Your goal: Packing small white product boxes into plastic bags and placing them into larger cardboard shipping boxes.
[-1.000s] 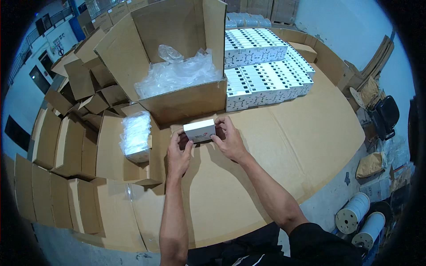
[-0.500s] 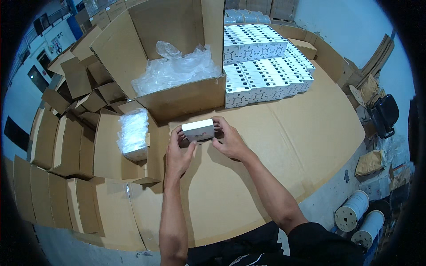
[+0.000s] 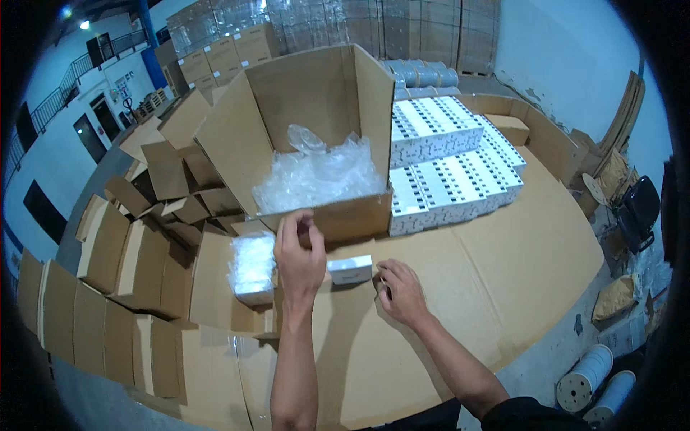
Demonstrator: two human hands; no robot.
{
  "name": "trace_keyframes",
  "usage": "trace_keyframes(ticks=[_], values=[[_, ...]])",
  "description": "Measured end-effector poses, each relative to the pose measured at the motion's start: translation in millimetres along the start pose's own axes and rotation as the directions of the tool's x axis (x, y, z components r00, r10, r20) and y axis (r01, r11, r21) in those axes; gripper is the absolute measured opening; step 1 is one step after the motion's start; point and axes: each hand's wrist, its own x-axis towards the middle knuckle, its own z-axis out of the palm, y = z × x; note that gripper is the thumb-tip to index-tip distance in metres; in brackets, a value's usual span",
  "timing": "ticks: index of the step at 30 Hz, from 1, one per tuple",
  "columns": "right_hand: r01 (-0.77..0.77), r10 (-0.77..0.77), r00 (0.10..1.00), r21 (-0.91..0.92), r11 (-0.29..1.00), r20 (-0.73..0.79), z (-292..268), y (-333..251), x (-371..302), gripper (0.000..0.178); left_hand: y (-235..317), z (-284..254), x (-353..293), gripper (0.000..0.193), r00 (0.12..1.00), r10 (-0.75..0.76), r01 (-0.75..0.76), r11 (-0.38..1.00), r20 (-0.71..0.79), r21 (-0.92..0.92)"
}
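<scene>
A small white box (image 3: 350, 271) stands by itself on the cardboard-covered table, between my two hands. My left hand (image 3: 300, 260) is raised in front of the large open carton (image 3: 316, 219), fingers loosely bent and apart, holding nothing. Inside that carton lies a heap of clear plastic bags (image 3: 320, 176). Just right of the white box, my right hand (image 3: 404, 293) hovers close to the tabletop, its fingers curved with a gap to the thumb and nothing visible in them.
Stacked white printed boxes (image 3: 453, 183) fill the table right of the carton. Left of my left hand, a smaller open carton (image 3: 215, 276) holds plastic-wrapped packs (image 3: 253, 266). Several open brown cartons (image 3: 154, 266) crowd the left side. Cable reels (image 3: 586, 377) stand at the lower right.
Both hands have let go of the white box, which now stands on the table. My left hand has risen toward the big carton; my right has drawn away rightward. The view has tilted up.
</scene>
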Motion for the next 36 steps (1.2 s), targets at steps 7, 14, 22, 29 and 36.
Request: trace_keyframes(ticks=[7,14,22,29,36], values=[[-0.023,0.023,0.999,-0.006,1.000,0.022,-2.0,-1.8,2.9,0.031,-74.4,64.3,168.8,0.032,0.995,-0.086,0.091,0.989,-0.050,0.115],[-0.045,0.049,0.995,-0.052,0.998,0.083,-2.5,-4.2,7.6,0.029,-137.5,101.7,245.4,0.057,0.889,-0.448,0.338,0.783,0.097,0.522],[-0.052,0.058,0.994,-0.062,0.997,0.093,-1.3,-7.1,10.2,0.025,-198.0,121.3,272.2,0.050,0.875,-0.448,0.288,0.787,0.185,0.546],[-0.063,0.067,0.996,-0.061,0.996,0.066,-4.3,-7.4,7.7,0.026,-159.5,112.5,264.9,0.030,0.980,-0.169,0.150,0.974,0.106,0.169],[-0.049,0.049,0.999,0.027,0.998,-0.010,1.6,-7.1,5.0,0.035,-34.6,44.4,197.6,0.027,0.991,-0.124,0.127,0.988,0.042,-0.087]])
